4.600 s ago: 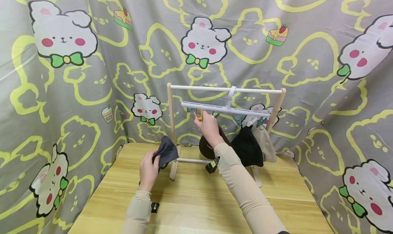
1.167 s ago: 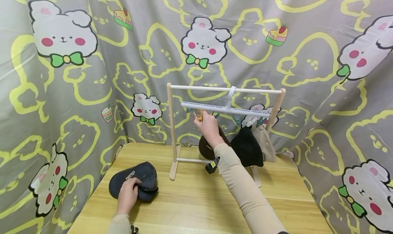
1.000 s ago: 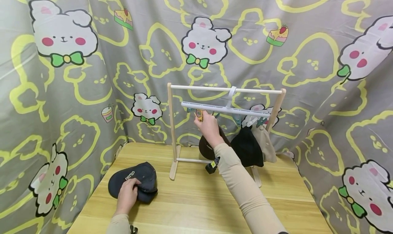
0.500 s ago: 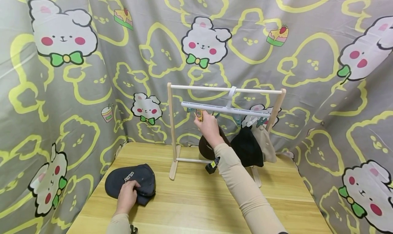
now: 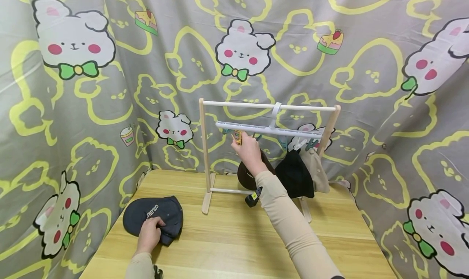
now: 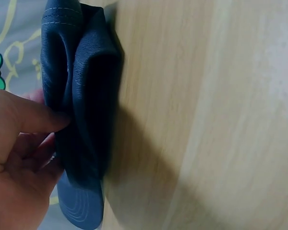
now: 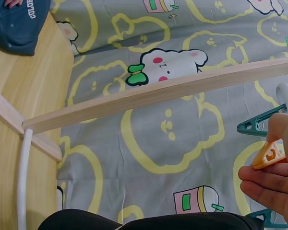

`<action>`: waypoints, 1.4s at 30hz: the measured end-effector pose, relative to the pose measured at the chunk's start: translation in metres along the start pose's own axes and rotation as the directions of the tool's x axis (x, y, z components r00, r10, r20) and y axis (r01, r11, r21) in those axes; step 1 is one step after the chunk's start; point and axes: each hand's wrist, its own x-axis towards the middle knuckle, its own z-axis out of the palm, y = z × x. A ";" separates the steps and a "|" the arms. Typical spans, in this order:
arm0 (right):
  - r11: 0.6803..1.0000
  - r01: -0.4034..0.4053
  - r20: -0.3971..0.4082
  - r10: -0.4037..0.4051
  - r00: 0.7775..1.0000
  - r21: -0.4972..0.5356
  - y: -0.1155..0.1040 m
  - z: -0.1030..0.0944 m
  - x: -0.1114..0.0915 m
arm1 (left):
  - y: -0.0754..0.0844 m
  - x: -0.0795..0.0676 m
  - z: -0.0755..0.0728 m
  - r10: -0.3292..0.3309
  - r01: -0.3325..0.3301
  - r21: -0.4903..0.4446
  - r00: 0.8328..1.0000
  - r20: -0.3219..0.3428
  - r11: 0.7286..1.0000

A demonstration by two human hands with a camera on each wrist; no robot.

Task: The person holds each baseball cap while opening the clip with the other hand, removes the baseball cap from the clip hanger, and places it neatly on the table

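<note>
with the left hand (image 5: 148,234), grasping the dark navy-blue fabric baseball cap (image 5: 168,210), on the left part of the light yellow wooden table (image 5: 227,242). in the left wrist view, pinching the folded cloth of the crown between thumb and fingers. with white lettering on the front and, in the head view, with the visor directed to the left. not possible to tell whether resting fully on the wood or lifted a little.

with the right hand (image 5: 250,149), raised just under the left half of the pale grey plastic hanger bar (image 5: 249,127), holding the small orange plastic clip (image 7: 267,157) between thumb and fingers. not possible to tell whether with the mouth of this clip spread. close beside it, in the right wrist view: a teal plastic clip (image 7: 253,124).

under the hanger, in a row: a dark brown cap (image 5: 245,176), partly hidden by the right arm; a black cloth hat (image 5: 294,175); a beige cloth hat (image 5: 318,171), partly covered by the black one. for the hanger, hooked on the white top rod of the pale wooden rack (image 5: 204,149). behind everything: a grey curtain (image 5: 198,92) with yellow outlines and white rabbit faces.
</note>
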 end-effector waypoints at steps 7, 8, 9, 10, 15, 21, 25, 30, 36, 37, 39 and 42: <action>1.000 -0.002 0.003 0.002 1.000 -0.010 0.000 0.001 0.000 | -0.004 0.004 0.000 -0.053 0.054 -0.007 0.998 0.044 0.999; 1.000 -0.002 0.003 0.003 1.000 -0.012 0.000 0.001 0.000 | -0.004 0.005 0.000 -0.062 0.063 -0.008 0.997 0.049 0.998; 1.000 -0.004 0.002 0.004 1.000 -0.018 0.000 0.001 0.000 | -0.005 0.005 0.000 -0.070 0.071 -0.008 0.996 0.053 0.997; 1.000 -0.007 0.003 0.007 1.000 -0.024 0.001 0.001 0.000 | -0.005 0.005 0.000 -0.078 0.078 -0.008 0.995 0.056 0.997; 1.000 -0.020 0.004 0.020 1.000 -0.023 0.000 0.001 0.000 | -0.004 0.006 -0.001 -0.092 0.093 -0.008 0.993 0.072 0.996; 1.000 -0.022 0.005 0.022 1.000 -0.018 -0.001 0.000 0.000 | -0.004 0.006 -0.001 -0.091 0.092 -0.007 0.992 0.082 0.996; 1.000 -0.021 0.009 0.021 1.000 -0.016 0.000 0.001 -0.001 | -0.004 0.005 -0.001 -0.078 0.079 -0.013 0.993 0.086 0.997; 1.000 -0.022 0.007 0.022 1.000 -0.012 0.000 0.001 -0.001 | 0.000 0.007 -0.004 -0.052 0.055 -0.037 0.996 0.076 0.998; 1.000 -0.013 0.005 0.013 1.000 -0.020 0.000 0.002 -0.001 | 0.009 0.008 -0.011 -0.064 0.067 -0.061 0.996 0.054 0.996; 1.000 -0.011 0.004 0.011 1.000 -0.022 0.000 0.002 -0.001 | 0.011 0.008 -0.012 -0.058 0.061 -0.063 0.998 0.037 0.996; 1.000 -0.010 0.005 0.010 1.000 -0.024 0.000 0.002 -0.001 | 0.014 0.009 -0.014 -0.038 0.038 -0.063 0.999 -0.002 0.997; 1.000 -0.011 0.005 0.011 1.000 -0.025 0.001 0.002 0.000 | 0.018 0.009 -0.017 -0.015 0.012 -0.064 0.999 -0.048 0.998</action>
